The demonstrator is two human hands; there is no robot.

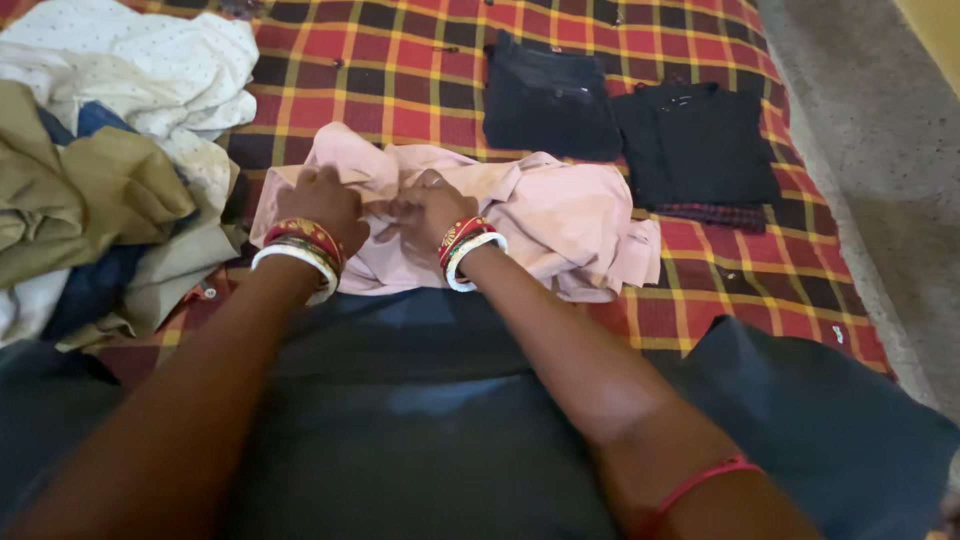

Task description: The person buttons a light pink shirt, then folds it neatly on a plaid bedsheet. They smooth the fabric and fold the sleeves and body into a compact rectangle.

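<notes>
A crumpled pale pink shirt [560, 215] lies on a red, yellow and black checked blanket [400, 70]. My left hand [322, 200] rests on the shirt's left part, fingers curled into the cloth. My right hand [425, 208] sits close beside it at the shirt's middle, pinching the fabric. Both wrists wear red, gold and white bangles. The shirt's near edge is partly hidden by my forearms.
A heap of unfolded clothes [110, 170], white, tan and blue, lies at the left. Two folded dark garments, dark trousers [548, 100] and a black top [695, 145], lie at the back right. Grey floor [880, 180] runs along the blanket's right edge. Dark blue cloth [420, 420] covers my lap.
</notes>
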